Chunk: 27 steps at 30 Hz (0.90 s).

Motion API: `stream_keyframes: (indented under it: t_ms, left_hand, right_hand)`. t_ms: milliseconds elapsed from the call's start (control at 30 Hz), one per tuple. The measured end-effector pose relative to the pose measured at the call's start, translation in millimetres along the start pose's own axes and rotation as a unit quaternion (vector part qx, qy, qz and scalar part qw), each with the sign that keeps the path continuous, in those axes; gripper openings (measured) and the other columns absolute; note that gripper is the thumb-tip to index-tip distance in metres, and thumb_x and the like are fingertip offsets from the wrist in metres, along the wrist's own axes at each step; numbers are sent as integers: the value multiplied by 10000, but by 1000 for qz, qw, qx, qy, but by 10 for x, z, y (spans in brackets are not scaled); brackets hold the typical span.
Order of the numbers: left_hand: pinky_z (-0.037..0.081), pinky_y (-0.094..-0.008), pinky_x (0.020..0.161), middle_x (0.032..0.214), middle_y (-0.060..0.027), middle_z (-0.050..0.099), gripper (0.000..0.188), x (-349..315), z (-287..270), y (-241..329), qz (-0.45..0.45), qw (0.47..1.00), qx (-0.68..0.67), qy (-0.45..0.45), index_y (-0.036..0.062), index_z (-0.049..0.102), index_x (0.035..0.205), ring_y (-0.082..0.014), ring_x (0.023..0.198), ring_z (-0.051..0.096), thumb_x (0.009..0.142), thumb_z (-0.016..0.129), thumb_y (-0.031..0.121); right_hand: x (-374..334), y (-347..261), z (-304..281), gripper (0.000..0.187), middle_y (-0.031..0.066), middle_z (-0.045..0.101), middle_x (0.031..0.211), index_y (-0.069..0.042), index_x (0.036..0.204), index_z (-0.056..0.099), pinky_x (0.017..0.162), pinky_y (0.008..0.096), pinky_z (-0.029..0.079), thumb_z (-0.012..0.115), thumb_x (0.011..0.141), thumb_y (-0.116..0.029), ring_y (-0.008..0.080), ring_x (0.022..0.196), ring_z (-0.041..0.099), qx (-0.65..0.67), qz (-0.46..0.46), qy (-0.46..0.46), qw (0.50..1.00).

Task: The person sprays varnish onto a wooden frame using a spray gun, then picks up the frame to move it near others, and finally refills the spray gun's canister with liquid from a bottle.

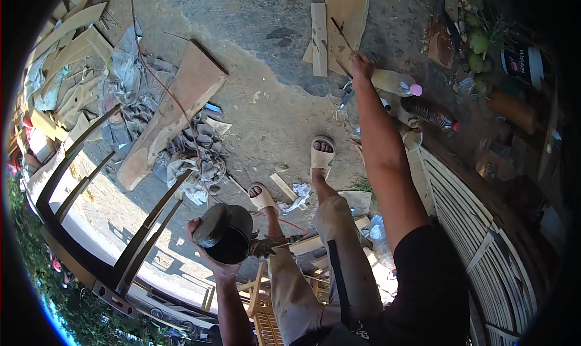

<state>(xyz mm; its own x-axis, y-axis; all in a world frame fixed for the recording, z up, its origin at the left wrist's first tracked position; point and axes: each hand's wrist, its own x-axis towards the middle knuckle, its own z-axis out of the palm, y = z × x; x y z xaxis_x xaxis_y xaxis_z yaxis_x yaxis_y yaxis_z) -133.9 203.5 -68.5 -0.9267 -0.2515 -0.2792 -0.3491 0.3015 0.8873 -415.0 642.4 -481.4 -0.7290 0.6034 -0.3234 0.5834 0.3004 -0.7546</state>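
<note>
My left hand grips the dark round cup of a spray gun, held in front of my left leg. The cup's top looks partly uncovered, showing a black inside; its contents cannot be made out. The gun's metal body juts out to the right of the cup. My right arm stretches far forward, and my right hand is closed around a thin dark stick. Below that stick lie wooden boards. Just right of the hand is a clear bottle with a pink cap.
A dark wooden frame stands at left, near a long board and crumpled rags. On the right are a dark bottle, a paint bucket and a pale slatted panel. A reddish hose crosses the ground.
</note>
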Motion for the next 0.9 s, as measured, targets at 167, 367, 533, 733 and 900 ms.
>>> stream_keyframes:
  t_ms: [167, 367, 533, 733, 900]
  left_hand:
    - [434, -457, 1150, 1492, -198, 452, 1384, -49, 86, -105, -60, 996, -67, -26, 135, 106, 1562, -324, 1351, 520, 550, 1041, 274]
    - [462, -456, 1128, 1474, -199, 462, 1304, -52, -43, 194, -56, 988, -130, -61, 141, 177, 1524, -324, 1329, 537, 545, 1038, 179]
    - [496, -434, 1064, 1393, -168, 499, 1170, -189, -209, 714, -52, 971, -199, -124, 111, 279, 1484, -287, 1255, 575, 571, 1011, 113]
    - [473, -421, 1091, 1451, -155, 452, 1269, -715, -894, 1198, 22, 973, -123, -194, 89, 209, 1532, -267, 1303, 537, 554, 1017, 119]
    - [465, -410, 1094, 1433, -165, 498, 1373, -1308, -1461, 1594, 99, 977, -149, -118, 47, 140, 1597, -282, 1295, 545, 540, 1010, 151]
  right_hand:
    - [-819, -204, 39, 385, 150, 747, 1075, -62, 1237, 676, 857, 433, 560, 696, 951, -319, 354, 964, 724, -237, -223, 165, 931]
    - [-2716, -2107, -643, 274, 84, 693, 1166, 13, 1239, 637, 967, 340, 536, 594, 1068, -196, 183, 1086, 672, 229, 3, -444, 866]
    - [-3831, -3705, -1560, 737, 186, 717, 991, -6, 1153, 638, 828, 423, 560, 714, 859, -678, 323, 934, 732, 77, -228, -660, 711]
    - [-4809, -4596, -2151, 654, 217, 700, 952, -4, 1116, 580, 743, 458, 554, 743, 870, -587, 391, 828, 715, -109, -324, -641, 687]
    - [-5955, -5102, -2836, 718, 218, 678, 1021, -5, 1304, 529, 796, 461, 557, 833, 789, -402, 399, 927, 704, -79, -464, -563, 679]
